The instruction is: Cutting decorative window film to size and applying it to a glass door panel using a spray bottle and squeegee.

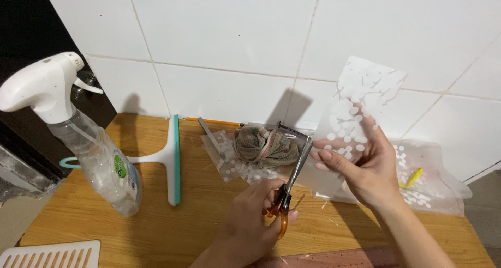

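My left hand (250, 221) grips orange-handled scissors (291, 182), whose blades point up and away towards the edge of a film strip. My right hand (371, 170) holds that strip of translucent film with white dots (359, 104) upright above the wooden table (156, 226), thumb on the front and fingers behind. The scissor tips sit at the strip's lower left edge, next to my thumb.
A clear spray bottle with a white trigger (99, 158) stands at the left. Beside it lies a white and teal squeegee (173, 158). A bunched cloth (263, 145) rests on more dotted film (235, 168) by the tiled wall. Film scraps (436, 190) and a yellow piece (414, 178) lie right.
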